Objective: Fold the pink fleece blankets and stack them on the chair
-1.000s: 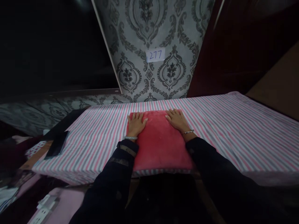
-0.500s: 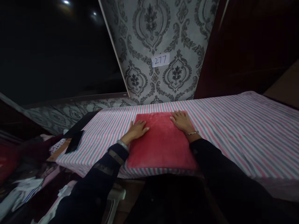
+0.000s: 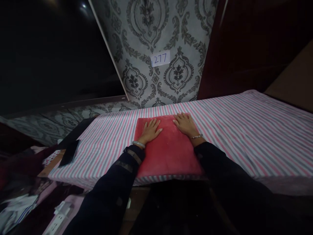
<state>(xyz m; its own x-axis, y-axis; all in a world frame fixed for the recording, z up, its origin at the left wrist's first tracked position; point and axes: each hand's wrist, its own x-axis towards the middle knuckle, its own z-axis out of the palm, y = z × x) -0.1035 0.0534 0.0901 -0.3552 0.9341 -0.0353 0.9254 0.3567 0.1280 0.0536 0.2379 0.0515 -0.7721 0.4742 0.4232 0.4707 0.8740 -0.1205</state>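
Note:
A flat square of plush red cloth, which may be folded or a cushion cover, lies on a table spread with a striped tablecloth. My left hand rests flat on its upper left part, fingers spread and pointing away from me. On the upper right corner lies my right hand, palm down with fingers stretched out. Both hands touch the red cloth without gripping it. Its near edge runs along the table's front edge.
A dark phone-like slab lies at the table's left end. A large black screen hangs on the patterned wall, beside a paper marked 277. Lower left are a white power strip and piled clothes.
My left hand has slid inward and away from me, from the red cloth's left edge onto its surface. My right hand stays at the far right corner. The whole view has shifted slightly.

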